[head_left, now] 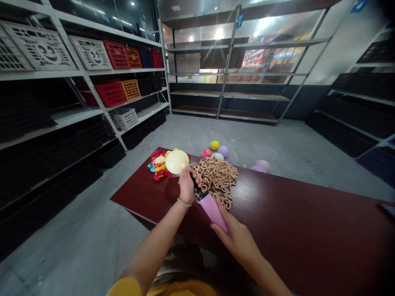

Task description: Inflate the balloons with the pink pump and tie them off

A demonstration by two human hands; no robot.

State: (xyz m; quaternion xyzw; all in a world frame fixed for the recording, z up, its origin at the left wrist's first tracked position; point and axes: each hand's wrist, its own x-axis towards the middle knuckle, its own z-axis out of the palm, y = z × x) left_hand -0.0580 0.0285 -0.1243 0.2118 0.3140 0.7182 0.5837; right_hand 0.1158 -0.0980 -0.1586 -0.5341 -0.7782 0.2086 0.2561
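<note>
A pale yellow balloon [177,161], partly filled and rounded, sits at the front end of a hand pump [212,210] with a pink barrel and a black front part. My left hand [187,187] is closed round the balloon's neck and the pump's black front; the nozzle itself is hidden. My right hand [236,232] grips the pink barrel from its near end. Beyond my left hand lies a pile of uninflated balloons [159,166] in red, yellow and blue. Just past the pump, a heap of tan rope-like loops [214,176] covers part of the table.
The dark red table [286,222] extends to the right. Several inflated balloons [222,151] rest on the floor behind it, with lilac ones [261,166] farther right. Shelves with plastic crates [115,54] stand at left; a metal rack [228,61] stands at the back.
</note>
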